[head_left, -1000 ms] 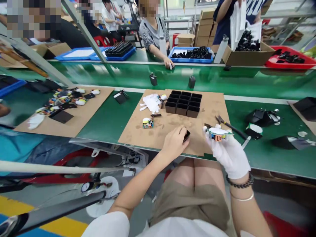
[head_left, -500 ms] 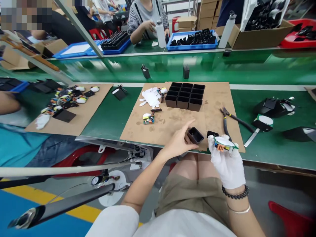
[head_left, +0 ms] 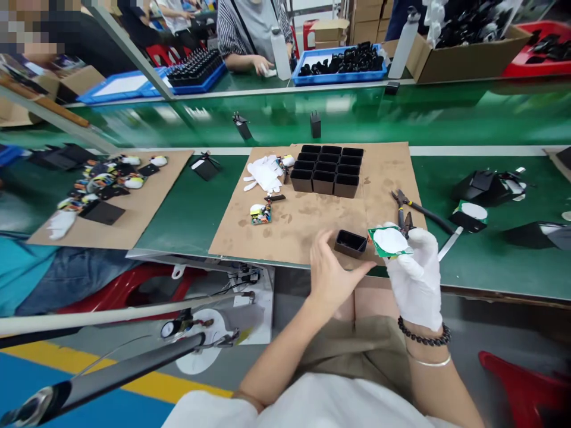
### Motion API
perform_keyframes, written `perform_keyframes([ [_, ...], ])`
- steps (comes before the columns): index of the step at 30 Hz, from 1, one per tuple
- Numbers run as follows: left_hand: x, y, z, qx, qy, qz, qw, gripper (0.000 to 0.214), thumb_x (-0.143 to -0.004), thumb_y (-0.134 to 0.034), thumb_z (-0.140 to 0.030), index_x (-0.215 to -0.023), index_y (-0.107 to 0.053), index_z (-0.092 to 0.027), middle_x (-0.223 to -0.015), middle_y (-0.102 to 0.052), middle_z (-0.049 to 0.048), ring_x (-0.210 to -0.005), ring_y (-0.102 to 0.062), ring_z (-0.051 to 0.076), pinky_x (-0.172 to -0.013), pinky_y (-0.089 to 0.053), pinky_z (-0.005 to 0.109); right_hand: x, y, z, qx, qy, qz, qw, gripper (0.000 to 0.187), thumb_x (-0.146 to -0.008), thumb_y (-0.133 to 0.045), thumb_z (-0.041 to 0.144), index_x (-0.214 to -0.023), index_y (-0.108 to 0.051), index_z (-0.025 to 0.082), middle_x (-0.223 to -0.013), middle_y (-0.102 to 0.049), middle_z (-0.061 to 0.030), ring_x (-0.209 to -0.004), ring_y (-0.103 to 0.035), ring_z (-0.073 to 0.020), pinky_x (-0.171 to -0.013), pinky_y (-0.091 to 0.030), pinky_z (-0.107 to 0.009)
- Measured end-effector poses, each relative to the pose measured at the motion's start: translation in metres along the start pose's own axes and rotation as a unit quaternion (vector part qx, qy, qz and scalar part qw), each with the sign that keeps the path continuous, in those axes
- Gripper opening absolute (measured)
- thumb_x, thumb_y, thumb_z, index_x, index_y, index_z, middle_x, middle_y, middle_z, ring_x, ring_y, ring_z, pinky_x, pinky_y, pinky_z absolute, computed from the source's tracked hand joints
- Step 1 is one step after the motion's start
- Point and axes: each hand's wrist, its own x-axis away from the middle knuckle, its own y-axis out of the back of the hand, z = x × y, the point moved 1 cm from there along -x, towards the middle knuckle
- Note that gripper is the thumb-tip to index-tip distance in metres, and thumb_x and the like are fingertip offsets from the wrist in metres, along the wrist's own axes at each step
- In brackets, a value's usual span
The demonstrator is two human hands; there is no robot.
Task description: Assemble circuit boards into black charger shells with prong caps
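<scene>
My left hand [head_left: 330, 270] is bare, with thumb and fingers spread apart around the near left side of a small black case [head_left: 351, 244]. That case sits on the cardboard with its opening up. In a white glove, my right hand [head_left: 414, 279] grips a green circuit board [head_left: 390, 242] that has a white pad on its upper face. The board is held just right of the case. Behind the gloved fingers is a dark part [head_left: 407, 224] that I cannot make out. Cutting pliers [head_left: 400, 208] lie beyond the right hand, partly hidden.
Several black cases [head_left: 328, 171] stand in a block on the cardboard sheet [head_left: 285, 238]. Left of them are a white glove [head_left: 264, 173] and a loose circuit board [head_left: 260, 214]. Black housings [head_left: 488, 190] lie at right. A person [head_left: 250, 35] sits across the bench.
My left hand has let go of the black case and opened; the case now rests on the cardboard. My right hand has turned the circuit board, showing more of its white pad.
</scene>
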Motion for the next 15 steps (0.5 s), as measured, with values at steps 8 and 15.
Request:
perform_keyframes([
  [8, -0.025, 0.019, -0.008, 0.24, -0.068, 0.191, 0.949, 0.053, -0.071, -0.079, -0.02, -0.121, -0.06, -0.02, -0.124, -0.063, 0.0097, -0.12, -0.062, 0.025, -0.103, -0.051, 0.039, 0.014, 0.003, 0.015, 0.02, 0.029, 0.007, 0.999, 0.041, -0.066, -0.088, 0.034, -0.101, -0.067, 0.038, -0.114, -0.069, 0.0004, -0.12, -0.065, -0.0282, -0.113, -0.046, -0.058],
  [15, -0.037, 0.068, -0.027, 0.327, -0.034, 0.338, 0.882, 0.061, -0.068, -0.081, -0.019, -0.127, -0.065, -0.023, -0.131, -0.061, 0.0085, -0.123, -0.061, 0.027, -0.091, -0.056, 0.03, 0.037, -0.006, 0.035, 0.123, 0.057, 0.012, 0.991, 0.059, -0.046, -0.095, 0.014, -0.093, -0.072, 0.041, -0.125, -0.067, -0.001, -0.133, -0.056, -0.0403, -0.121, -0.04, -0.064],
])
